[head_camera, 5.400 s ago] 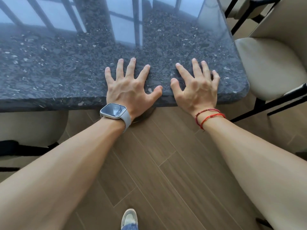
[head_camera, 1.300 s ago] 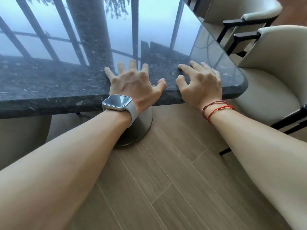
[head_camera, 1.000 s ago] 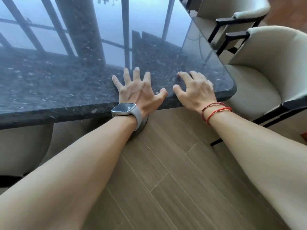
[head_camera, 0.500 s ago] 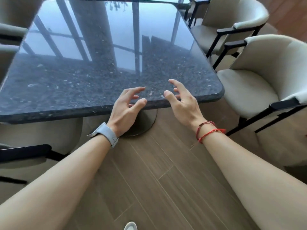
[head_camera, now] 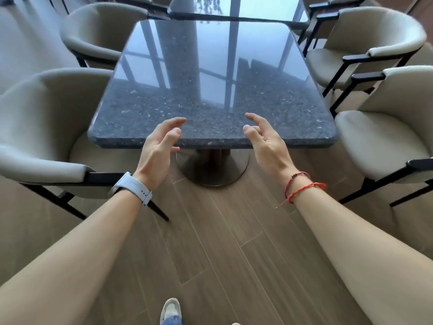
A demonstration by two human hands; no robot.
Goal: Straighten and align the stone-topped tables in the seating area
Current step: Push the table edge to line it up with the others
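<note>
Wood-plank floor [head_camera: 210, 242] across the whole view, and there's the table [head_camera: 210, 90], standing square in the middle of it. It has a dark speckled stone top with rounded corners, glossy enough to mirror window bars, and its near edge runs level across the picture.

Four cream chairs on black frames ring the table. The near-left chair [head_camera: 42, 141] sits tight by the table's near left corner, and the far-left chair [head_camera: 98, 36] is at its far left side. The near-right chair [head_camera: 386, 137] is just beside the near right corner, and the far-right chair [head_camera: 365, 43] is at the far right side.

Just beyond the table's far edge lies a second table [head_camera: 236, 8] with the same dark top. Touching or just apart? Can't tell.

Under the table, a round metal base [head_camera: 212, 170] rests on the planks, showing below the near edge.

Now the hands. The left hand [head_camera: 159, 146] is at the table's near edge, left of its middle. The right hand [head_camera: 264, 141] is at the same edge, right of middle. Both are spread wide, fingers loosely curved, palms turned toward each other, holding nothing. Whether any fingertip brushes the stone, I can't tell.

A pale watch [head_camera: 131, 186] is on the left wrist and red bracelets [head_camera: 302, 186] are on the right, both on the table's near side. One shoe [head_camera: 171, 310] shows, well back from the table.
</note>
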